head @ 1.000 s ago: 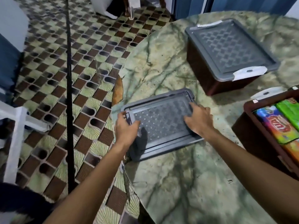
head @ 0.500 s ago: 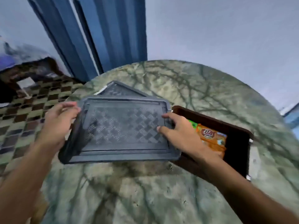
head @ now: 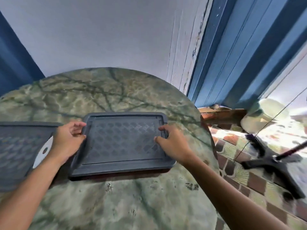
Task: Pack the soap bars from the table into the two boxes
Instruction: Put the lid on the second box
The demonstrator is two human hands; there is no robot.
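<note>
I've got the grey lid (head: pixel 123 141) sitting flat over the brown box (head: pixel 116 175) right in front of me on the marbled surface (head: pixel 132 205), and this looks like the closing step: lid on, both hands seating it. No soap bars are in sight. If they're inside this box, the lid hides them.

My left hand (head: pixel 68 140) is on the lid's left edge, wrist low, thumb and fingers curled around the rim, a light pinching grip on the lid. My right hand (head: pixel 171 143) mirrors it on the right edge, fingers hooked over the rim near the far right corner, palm angled down, likewise grasping the lid. Both forearms come in from below, spread wide, elbows out.

The second box (head: pixel 20 146) sits just beside my left arm, its grey lid on and a white latch (head: pixel 44 151) showing at the near corner.

Next, I judge, it's a matter of pressing down evenly along both short edges so the lid beds into the rim all round, then finding the latches. I can't see any latch on this one from here, so I'd feel for them at the ends.
</note>
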